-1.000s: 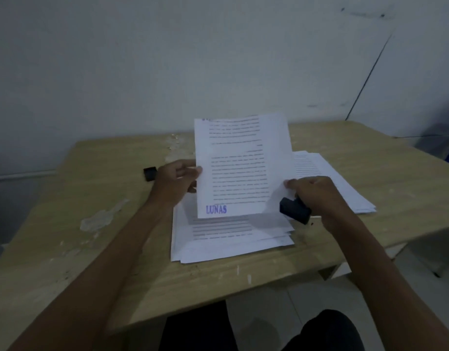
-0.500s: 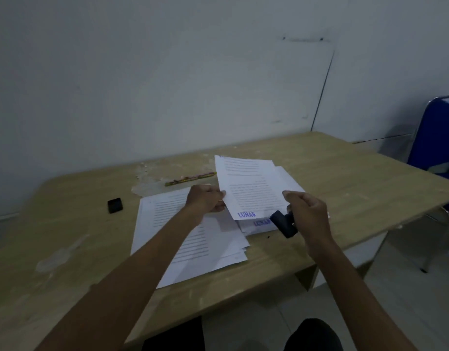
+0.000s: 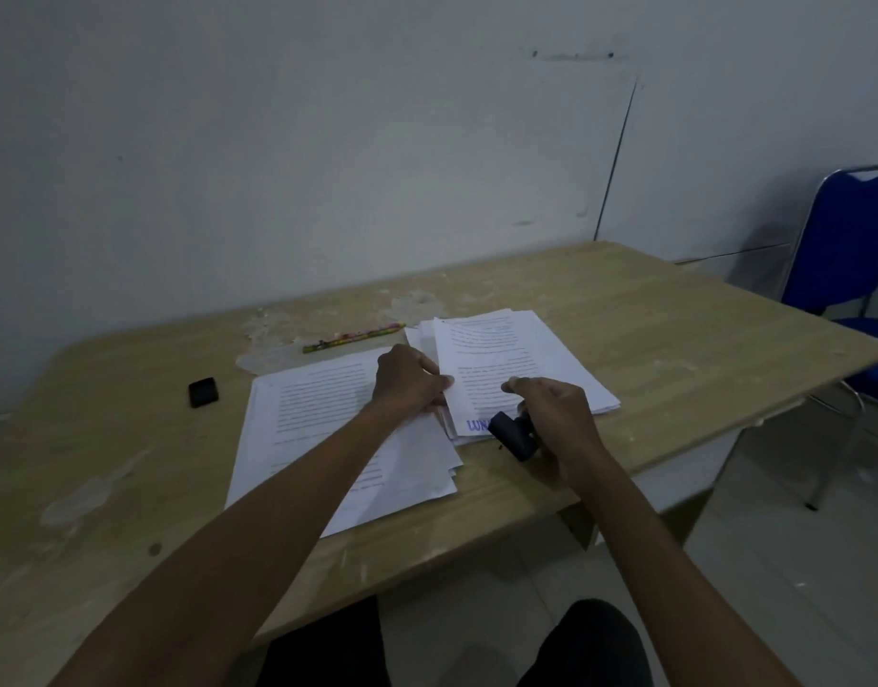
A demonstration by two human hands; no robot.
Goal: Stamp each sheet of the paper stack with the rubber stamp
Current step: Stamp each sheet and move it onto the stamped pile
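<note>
Black rubber stamp sits in R hand, fingers curled round it, at near edge of the R pile, partly covering a blue stamp mark. R thumb/forefinger touch top sheet; L hand pinches that sheet's L edge w/ narrow fingers. Unstamped stack lies just L on the worktop; small black cap and pencil further out, blue chair far R.

Unstamped paper stack lies flat, left, near edge of surface. Stamped pile right of it, top sheet showing blue stamp mark. Black rubber stamp tilted, just beside pile's near edge.
</note>
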